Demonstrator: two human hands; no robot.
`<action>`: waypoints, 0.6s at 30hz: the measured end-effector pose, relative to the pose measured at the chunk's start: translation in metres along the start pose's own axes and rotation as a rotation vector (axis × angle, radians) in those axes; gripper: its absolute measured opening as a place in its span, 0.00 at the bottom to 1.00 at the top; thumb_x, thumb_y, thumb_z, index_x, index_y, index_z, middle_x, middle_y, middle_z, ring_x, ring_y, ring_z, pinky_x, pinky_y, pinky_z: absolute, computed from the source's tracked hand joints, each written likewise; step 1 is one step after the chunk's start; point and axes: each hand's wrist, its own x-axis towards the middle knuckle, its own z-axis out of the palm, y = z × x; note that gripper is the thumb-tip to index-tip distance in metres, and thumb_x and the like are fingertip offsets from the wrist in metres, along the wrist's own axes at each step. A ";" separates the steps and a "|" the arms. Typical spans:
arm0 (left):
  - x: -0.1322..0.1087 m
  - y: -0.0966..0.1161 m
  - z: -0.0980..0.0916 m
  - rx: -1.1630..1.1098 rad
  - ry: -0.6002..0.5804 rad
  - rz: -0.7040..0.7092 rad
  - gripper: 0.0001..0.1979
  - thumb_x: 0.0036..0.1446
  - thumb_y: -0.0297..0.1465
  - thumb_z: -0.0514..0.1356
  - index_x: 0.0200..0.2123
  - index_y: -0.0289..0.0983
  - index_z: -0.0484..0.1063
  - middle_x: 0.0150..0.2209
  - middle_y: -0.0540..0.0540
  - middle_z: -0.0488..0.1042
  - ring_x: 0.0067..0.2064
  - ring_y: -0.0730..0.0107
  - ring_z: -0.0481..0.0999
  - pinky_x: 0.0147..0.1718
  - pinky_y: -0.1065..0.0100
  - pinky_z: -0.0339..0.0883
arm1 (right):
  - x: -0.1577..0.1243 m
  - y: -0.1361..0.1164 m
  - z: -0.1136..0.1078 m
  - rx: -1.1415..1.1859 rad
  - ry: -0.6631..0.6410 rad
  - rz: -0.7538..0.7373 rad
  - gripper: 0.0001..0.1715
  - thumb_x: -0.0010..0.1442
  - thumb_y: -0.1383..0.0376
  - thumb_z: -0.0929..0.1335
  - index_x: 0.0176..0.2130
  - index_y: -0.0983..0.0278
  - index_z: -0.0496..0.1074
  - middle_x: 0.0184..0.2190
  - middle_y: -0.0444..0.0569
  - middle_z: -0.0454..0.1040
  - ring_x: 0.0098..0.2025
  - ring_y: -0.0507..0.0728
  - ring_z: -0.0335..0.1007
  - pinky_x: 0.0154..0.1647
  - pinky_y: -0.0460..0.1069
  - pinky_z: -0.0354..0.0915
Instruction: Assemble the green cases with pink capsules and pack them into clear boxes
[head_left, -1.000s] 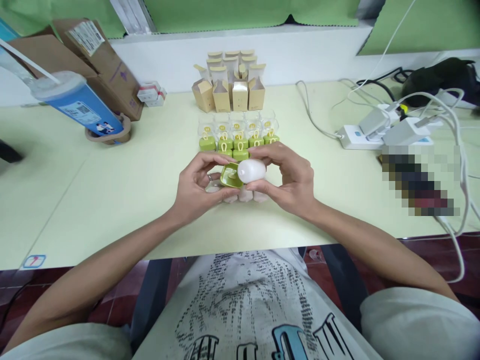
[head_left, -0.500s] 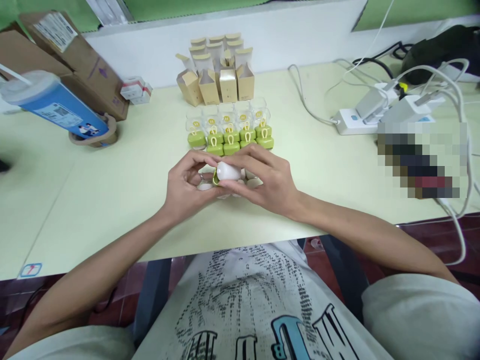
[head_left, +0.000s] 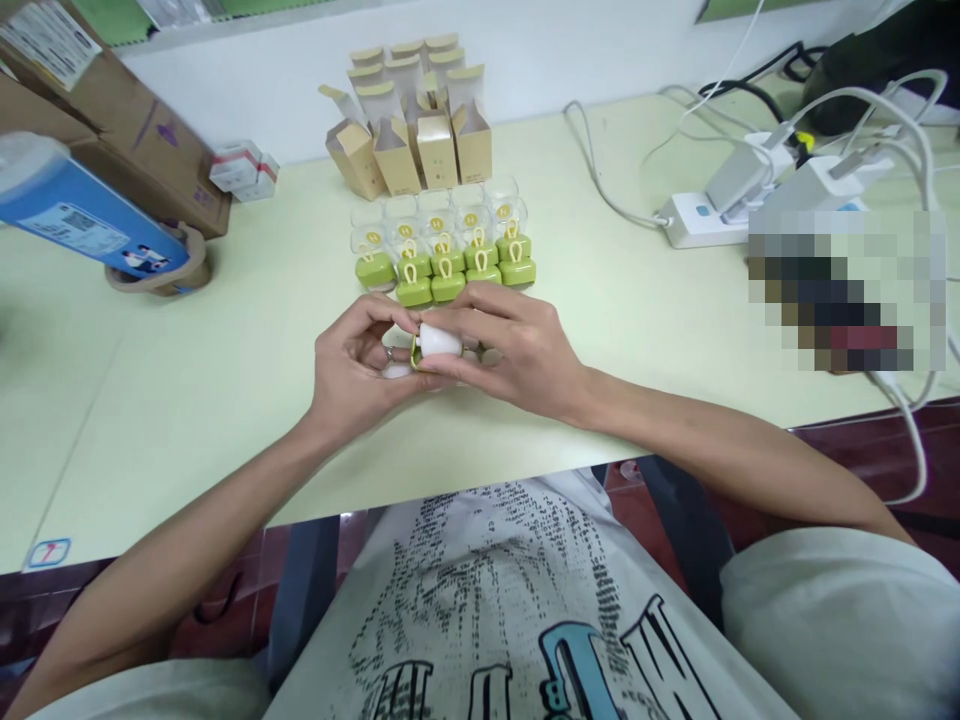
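My left hand (head_left: 349, 360) curls its fingers around a small green cap (head_left: 415, 353), of which only the rim shows. In my right hand (head_left: 529, 350), a smooth white rounded piece (head_left: 441, 341) is pinched between thumb and fingers, its end against the cap. Under and behind my hands lie more white pieces (head_left: 397, 370), mostly hidden. Just beyond stand several green lids (head_left: 448, 288) with pale yellow loops, and behind them rows of clear containers (head_left: 435, 203) with yellow round marks. A ring is on a finger of my left hand.
Open small cardboard boxes (head_left: 397, 160) stand against the wall. To the left are a blue cup (head_left: 97, 215) in a holder, large cartons (head_left: 150, 130) and small white boxes (head_left: 245, 170). A power strip (head_left: 701, 222) with plugs and cables lies at the right.
The whole view has shifted slightly. Both hands stay together; the white piece sits deeper between the fingers and at the green cap's opening.
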 end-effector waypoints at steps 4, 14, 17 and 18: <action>-0.001 0.000 0.002 0.005 0.011 -0.034 0.33 0.39 0.52 0.87 0.42 0.46 0.79 0.40 0.49 0.77 0.42 0.63 0.83 0.31 0.62 0.82 | 0.000 0.001 0.001 -0.014 0.016 0.021 0.27 0.80 0.44 0.68 0.59 0.60 0.83 0.43 0.51 0.81 0.44 0.58 0.80 0.43 0.53 0.76; -0.003 -0.001 -0.002 0.066 0.004 -0.055 0.33 0.45 0.55 0.85 0.46 0.48 0.77 0.44 0.49 0.77 0.47 0.58 0.84 0.36 0.54 0.81 | 0.002 0.003 0.004 -0.007 -0.008 0.060 0.27 0.80 0.44 0.67 0.61 0.58 0.83 0.44 0.51 0.82 0.44 0.58 0.80 0.43 0.53 0.75; -0.004 0.000 -0.002 0.087 0.029 -0.017 0.35 0.43 0.54 0.86 0.46 0.46 0.76 0.45 0.50 0.77 0.48 0.60 0.84 0.35 0.56 0.80 | 0.003 0.002 0.002 -0.030 -0.041 0.061 0.25 0.80 0.46 0.68 0.61 0.58 0.83 0.45 0.51 0.82 0.46 0.59 0.81 0.44 0.53 0.75; -0.005 0.000 -0.001 0.101 0.040 -0.009 0.35 0.43 0.54 0.86 0.46 0.46 0.76 0.45 0.50 0.77 0.48 0.60 0.84 0.34 0.57 0.80 | 0.003 0.002 0.001 -0.041 -0.054 0.064 0.23 0.80 0.47 0.69 0.61 0.58 0.82 0.46 0.51 0.83 0.46 0.59 0.81 0.44 0.53 0.75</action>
